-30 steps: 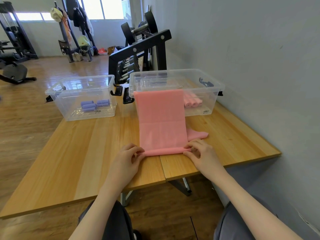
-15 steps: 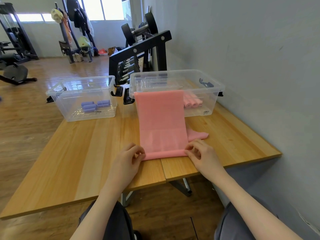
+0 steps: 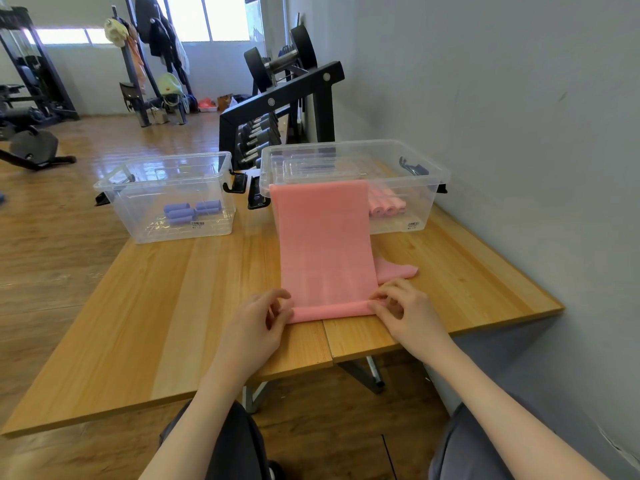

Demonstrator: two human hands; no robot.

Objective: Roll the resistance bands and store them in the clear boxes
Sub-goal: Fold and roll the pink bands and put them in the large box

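The pink band lay on the table, its far end hanging over the right clear box (pink rolls inside). The left hand and right hand pinched its rolled near edge

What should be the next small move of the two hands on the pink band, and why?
Probably roll the started roll one more turn away from the body. The left hand and right hand pinch the two ends of a thin roll at the near end of the pink band, and most of the band is flat, its far end draped over the right clear box.
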